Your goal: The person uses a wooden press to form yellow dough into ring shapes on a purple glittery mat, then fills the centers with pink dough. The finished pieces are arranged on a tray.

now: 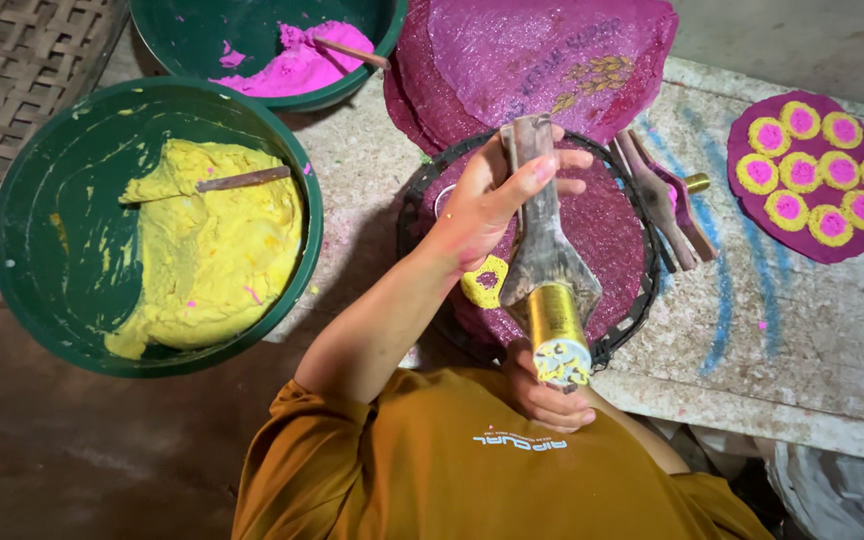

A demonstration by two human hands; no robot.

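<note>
- Nearest, against the mustard shirt (472, 470): right hand (544, 392), fingers curled beneath the brass end of the press tool (546, 262), mostly hidden by that barrel, so grip hard to judge.
- Just above: left hand (492, 205), forearm rising from the lower left, fingers wrapped closed around the tool's wooden handle, thumb on the far side.
- Tool held tilted over the round tray (624, 318) on the desk (792, 330), yellow paste showing in its patterned nozzle.
- One small yellow-and-pink piece (485, 281) on the tray's magenta sheet (607, 225), partly covered by the hand.
- To the right: a spare wooden press (664, 197) and one purple disc (814, 176) bearing nine yellow-ringed pink flowers.
- To the left: two green basins, one of yellow dough (207, 250), one of pink dough (297, 62) cut off by the top edge, a stick in each.
- Farthest: stacked magenta sheets (542, 55), count unclear.
</note>
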